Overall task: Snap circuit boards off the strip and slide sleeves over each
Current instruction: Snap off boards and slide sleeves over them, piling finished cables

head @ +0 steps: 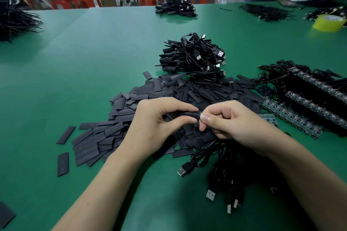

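Left hand [161, 116] pinches a black sleeve [185, 114]; right hand [231, 120] grips the board [200, 114] at its end, above the sleeve pile [131, 110].

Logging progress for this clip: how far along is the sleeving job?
Done: a pile of seemingly sleeved cables beyond the hands. In hand: left hand holds a sleeve, right hand pinches the board at its end. Remaining: board strips at right, many loose sleeves.

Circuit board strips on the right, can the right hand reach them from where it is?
Probably yes. The circuit board strips lie on the table just beside the right hand, with nothing between. But that hand is busy, pinching the end of the black sleeve that the left hand holds.
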